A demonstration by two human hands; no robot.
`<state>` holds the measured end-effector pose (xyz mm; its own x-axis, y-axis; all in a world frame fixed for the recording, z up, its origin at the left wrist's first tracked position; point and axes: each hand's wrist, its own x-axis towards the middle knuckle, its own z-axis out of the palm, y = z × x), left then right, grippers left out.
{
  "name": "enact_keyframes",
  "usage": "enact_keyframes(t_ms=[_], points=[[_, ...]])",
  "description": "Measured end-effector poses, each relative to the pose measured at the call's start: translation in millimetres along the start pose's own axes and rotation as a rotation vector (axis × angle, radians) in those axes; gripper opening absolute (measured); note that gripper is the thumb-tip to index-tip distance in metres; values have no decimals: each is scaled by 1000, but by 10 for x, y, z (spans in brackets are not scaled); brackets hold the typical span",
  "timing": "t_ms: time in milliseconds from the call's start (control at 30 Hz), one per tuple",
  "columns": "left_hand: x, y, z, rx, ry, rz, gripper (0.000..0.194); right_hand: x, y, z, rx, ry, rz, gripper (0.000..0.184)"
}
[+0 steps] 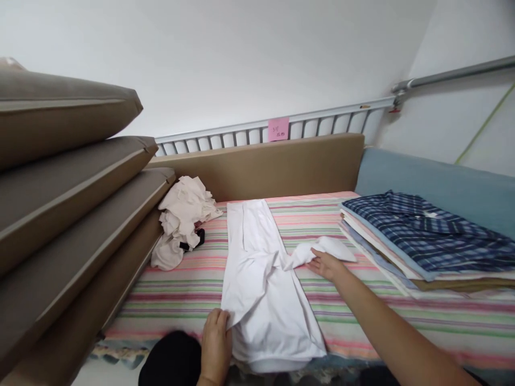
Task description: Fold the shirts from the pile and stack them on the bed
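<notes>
We see the white garment [257, 289] lying on the striped cloth [173, 300], at six o'clock in our view. At its seven o'clock, our left hand [216, 340] pinches its edge between the fingers. At its three o'clock, our right hand [325, 265] touches the twisted sleeve [301, 255]; we cannot tell whether its fingers grip. A crumpled pile [185, 206] lies at ten o'clock, the plaid-topped stack [426, 230] at two.

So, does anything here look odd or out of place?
The crumpled off-white cloth beside the stacked cushions looks untidy against the neatly folded clothes opposite. The white garment also has a twisted part by the right hand.
</notes>
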<state>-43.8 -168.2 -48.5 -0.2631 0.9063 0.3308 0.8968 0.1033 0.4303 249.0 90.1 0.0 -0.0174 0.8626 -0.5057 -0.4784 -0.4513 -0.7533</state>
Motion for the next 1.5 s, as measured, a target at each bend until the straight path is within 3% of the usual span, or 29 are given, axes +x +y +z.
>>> enact_keyframes(t_ms=[133, 233, 500, 667, 800, 967, 1133, 1267, 1367, 1433, 1500], points=[[-39, 34, -55, -20, 80, 101, 28, 108, -296, 317, 11, -92, -82, 14], [-112, 33, -27, 14, 84, 96, 32, 153, -388, 420, 19, -135, -161, 18], [-199, 37, 60, 57, -42, 59, 38, 123, 71, 83, -257, 87, -100, 10], [-207, -31, 90, -16, 36, 155, 26, -105, 264, 63, -477, 173, -257, 10], [-185, -35, 138, -99, 108, 229, 22, -358, 578, 317, -736, 30, -334, 10], [-141, 22, 88, -140, 117, 230, 18, -569, 1008, 750, -1060, -175, -178, 27], [-122, 32, -12, -166, 85, 179, 19, -653, 957, 976, -1169, -257, -231, 18], [-108, 87, -32, -171, -113, 89, 19, -689, 869, 908, -1178, -254, -386, 16], [-31, 114, -119, -250, -295, 74, 15, -711, 887, 748, -1230, -221, -402, 14], [77, 68, -209, -331, -307, 73, 18, -713, 892, 648, -1249, -191, -385, 13], [216, -41, -268, -341, -186, 81, 24, -711, 879, 594, -1252, -161, -364, 15]])
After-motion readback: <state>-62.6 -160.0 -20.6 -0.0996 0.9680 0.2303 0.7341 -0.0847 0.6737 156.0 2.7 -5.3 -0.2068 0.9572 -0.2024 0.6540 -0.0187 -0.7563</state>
